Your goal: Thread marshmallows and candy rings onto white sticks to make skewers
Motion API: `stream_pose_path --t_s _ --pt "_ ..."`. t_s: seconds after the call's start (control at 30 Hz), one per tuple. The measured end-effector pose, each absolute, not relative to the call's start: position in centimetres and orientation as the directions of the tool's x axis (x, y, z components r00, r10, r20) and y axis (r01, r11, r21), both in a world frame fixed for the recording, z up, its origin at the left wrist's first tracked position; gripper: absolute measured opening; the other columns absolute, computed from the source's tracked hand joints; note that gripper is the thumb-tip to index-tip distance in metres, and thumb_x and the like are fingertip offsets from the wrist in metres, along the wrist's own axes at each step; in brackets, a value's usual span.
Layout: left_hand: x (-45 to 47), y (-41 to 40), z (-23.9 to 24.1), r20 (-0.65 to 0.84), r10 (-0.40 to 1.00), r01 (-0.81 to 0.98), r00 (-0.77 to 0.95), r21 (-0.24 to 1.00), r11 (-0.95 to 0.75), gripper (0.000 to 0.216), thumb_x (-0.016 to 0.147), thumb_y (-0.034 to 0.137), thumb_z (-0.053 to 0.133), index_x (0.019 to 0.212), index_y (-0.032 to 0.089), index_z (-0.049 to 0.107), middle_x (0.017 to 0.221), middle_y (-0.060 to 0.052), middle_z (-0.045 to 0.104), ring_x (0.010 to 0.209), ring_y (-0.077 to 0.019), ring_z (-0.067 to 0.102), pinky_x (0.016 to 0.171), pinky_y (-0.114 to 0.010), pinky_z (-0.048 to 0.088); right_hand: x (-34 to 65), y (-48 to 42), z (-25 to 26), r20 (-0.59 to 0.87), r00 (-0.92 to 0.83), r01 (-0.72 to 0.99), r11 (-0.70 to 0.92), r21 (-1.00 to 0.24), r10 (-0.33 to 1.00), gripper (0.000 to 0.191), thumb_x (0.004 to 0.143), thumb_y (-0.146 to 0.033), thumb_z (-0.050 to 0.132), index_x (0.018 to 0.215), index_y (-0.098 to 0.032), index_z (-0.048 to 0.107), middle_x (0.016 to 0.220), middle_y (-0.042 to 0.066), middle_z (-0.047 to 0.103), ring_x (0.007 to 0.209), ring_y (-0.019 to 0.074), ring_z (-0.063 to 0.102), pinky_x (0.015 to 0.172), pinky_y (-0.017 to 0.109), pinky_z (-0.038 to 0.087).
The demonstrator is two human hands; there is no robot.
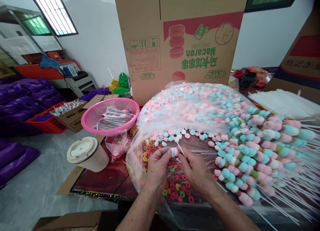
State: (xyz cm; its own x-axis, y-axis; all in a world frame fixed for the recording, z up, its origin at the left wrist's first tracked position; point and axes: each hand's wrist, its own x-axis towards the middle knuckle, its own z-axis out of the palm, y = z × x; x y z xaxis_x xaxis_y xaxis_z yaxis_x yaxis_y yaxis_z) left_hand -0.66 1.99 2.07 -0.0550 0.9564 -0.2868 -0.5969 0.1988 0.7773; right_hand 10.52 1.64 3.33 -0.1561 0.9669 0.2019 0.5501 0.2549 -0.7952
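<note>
My left hand [158, 164] pinches a few small blue, white and pink marshmallows [174, 152] between thumb and fingers. Close against it, my right hand [196, 172] grips a thin white stick [180, 147], tilted up to the left. A white piece shows at the stick's upper end; whether it is on the stick or behind it I cannot tell. Below both hands lie ring-shaped gummies [178, 187] in red, green and yellow. Behind them, loose marshmallows [192, 104] are heaped in a clear plastic bag. Finished-looking marshmallow skewers [250, 157] are piled at the right.
A pink basket [85, 119] with printed wrappers stands left of the heap. Nearer is a lidded cup [98, 157], beside a small bag of gummies [118, 146]. A tall cardboard box [142, 24] rises at the back. White sticks [280, 100] lie back right.
</note>
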Motion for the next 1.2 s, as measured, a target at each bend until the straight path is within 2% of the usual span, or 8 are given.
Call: stream_pose_path --t_s 0.23,0.37,0.47,0.57,0.63,0.83,1.0,1.2 --pt "-0.6 1.2 2.1 -0.179 0.984 -0.465 0.024 0.869 0.17 0.029 0.061 0.022 0.072 0.088 0.013 0.068 0.08 -0.005 0.069 0.073 -0.0137 0.061 0.07 -0.024 0.047 11.3 1.7 3.5 0.092 -0.129 0.46 0.142 -0.877 0.987 0.02 0.081 -0.027 0.043 0.087 -0.017 0.06 0.071 0.001 0.065 0.068 0.0147 0.057 0.062 0.024 0.043" --pt "-1.0 1.0 2.0 -0.212 0.977 -0.406 0.016 0.892 0.2 0.033 0.054 0.018 0.076 0.085 0.013 0.067 0.074 -0.004 0.068 0.065 -0.0123 0.06 0.062 -0.022 0.048 12.6 1.3 3.3 0.127 -0.299 0.398 0.245 -0.884 0.946 0.028 0.084 -0.027 0.04 0.1 -0.017 0.059 0.091 0.004 0.066 0.082 0.016 0.059 0.072 0.026 0.045" --pt "-1.3 1.0 2.0 -0.277 0.959 -0.361 -0.053 0.901 0.24 0.033 0.054 0.024 0.075 0.084 0.012 0.066 0.066 -0.002 0.066 0.053 -0.0099 0.057 0.053 -0.022 0.048 13.7 0.0 3.1 0.138 -0.311 0.582 0.303 -0.755 0.94 0.037 0.085 -0.023 0.034 0.115 -0.015 0.053 0.108 0.01 0.063 0.098 0.0204 0.058 0.08 0.032 0.045" --pt "-1.0 1.0 1.9 -0.309 0.949 -0.359 -0.069 0.895 0.265 0.032 0.054 0.023 0.074 0.082 0.011 0.065 0.064 -0.001 0.065 0.05 -0.0096 0.057 0.054 -0.023 0.049 14.2 -1.4 3.1 0.019 -0.28 0.811 0.247 -0.53 0.96 0.044 0.081 -0.013 0.033 0.121 -0.015 0.05 0.098 0.011 0.067 0.088 0.0239 0.062 0.07 0.034 0.048" --pt "-0.8 1.0 1.8 -0.314 0.947 -0.356 -0.068 0.894 0.271 0.029 0.055 0.022 0.072 0.082 0.012 0.065 0.064 -0.001 0.066 0.05 -0.0099 0.058 0.054 -0.024 0.05 14.1 -2.0 3.3 -0.07 -0.265 0.888 0.216 -0.405 0.962 0.046 0.078 -0.01 0.036 0.122 -0.017 0.05 0.094 0.009 0.068 0.083 0.0244 0.064 0.064 0.033 0.048" --pt "-0.4 1.0 1.5 -0.291 0.954 -0.297 -0.067 0.919 0.259 0.026 0.058 0.023 0.068 0.081 0.012 0.064 0.063 -0.001 0.066 0.049 -0.0098 0.057 0.053 -0.024 0.049 13.3 -2.1 3.4 -0.06 -0.249 0.942 0.228 -0.247 0.967 0.044 0.079 -0.009 0.037 0.119 -0.022 0.051 0.096 0.006 0.068 0.078 0.0199 0.065 0.058 0.027 0.045" --pt "-0.3 0.8 1.3 -0.278 0.958 -0.263 -0.065 0.931 0.252 0.025 0.06 0.024 0.067 0.082 0.013 0.064 0.065 0.0 0.065 0.052 -0.0095 0.057 0.055 -0.023 0.049 12.7 -2.4 3.6 -0.072 -0.181 0.979 0.172 -0.105 0.981 0.041 0.081 -0.009 0.037 0.115 -0.024 0.053 0.079 0.004 0.07 0.065 0.0205 0.066 0.045 0.025 0.037" --pt "-0.2 0.6 -0.8 -0.069 0.996 -0.008 -0.063 0.998 0.069 0.024 0.068 0.02 0.057 0.09 0.015 0.065 0.074 -0.001 0.067 0.063 -0.0117 0.059 0.061 -0.023 0.049 11.7 -2.8 4.7 -0.097 -0.175 0.984 0.175 -0.008 0.98 0.038 0.08 -0.008 0.04 0.111 -0.025 0.054 0.075 0.003 0.069 0.061 0.0181 0.066 0.043 0.023 0.033"
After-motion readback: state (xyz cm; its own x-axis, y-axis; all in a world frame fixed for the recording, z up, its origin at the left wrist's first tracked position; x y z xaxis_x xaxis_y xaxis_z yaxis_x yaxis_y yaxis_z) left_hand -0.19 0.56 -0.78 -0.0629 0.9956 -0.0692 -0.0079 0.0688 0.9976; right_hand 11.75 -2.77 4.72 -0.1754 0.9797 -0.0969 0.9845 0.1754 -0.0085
